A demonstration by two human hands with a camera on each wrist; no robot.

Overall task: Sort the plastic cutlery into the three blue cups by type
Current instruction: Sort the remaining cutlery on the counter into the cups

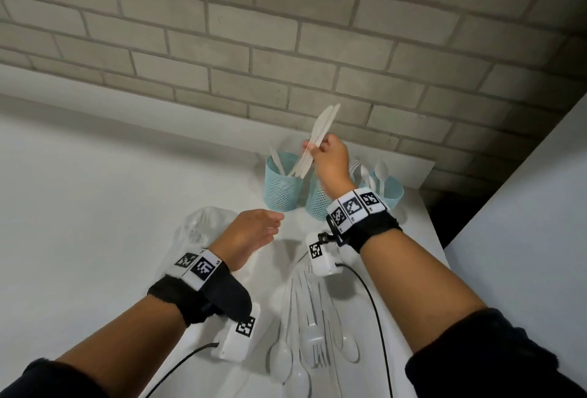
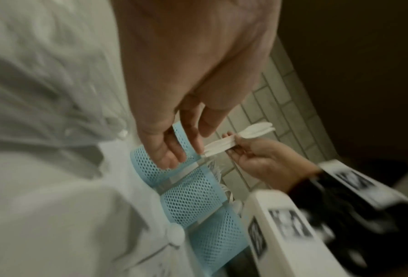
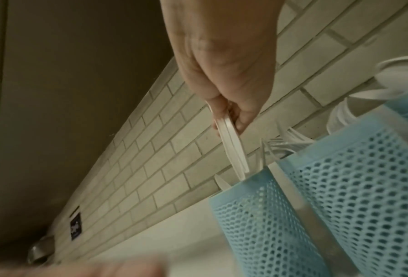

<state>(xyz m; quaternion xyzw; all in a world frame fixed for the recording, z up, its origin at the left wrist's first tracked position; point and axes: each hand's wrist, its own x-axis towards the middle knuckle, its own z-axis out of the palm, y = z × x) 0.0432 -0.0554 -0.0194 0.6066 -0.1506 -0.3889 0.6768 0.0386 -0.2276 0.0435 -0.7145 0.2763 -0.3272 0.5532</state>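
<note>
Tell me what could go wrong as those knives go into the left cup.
The right hand pinches several knives mid-length, tilted over the left cup; one could slip loose or catch the rim. The light mesh cup may tip, since the left hand hovers open, not steadying it. The middle cup stands very close, inviting a misdrop.

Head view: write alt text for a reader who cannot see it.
A person's right hand holds a bunch of white plastic knives over the leftmost of three blue mesh cups on a white table. The left hand hovers open beside a clear plastic bag, with loose spoons and forks lying nearer the person.
</note>
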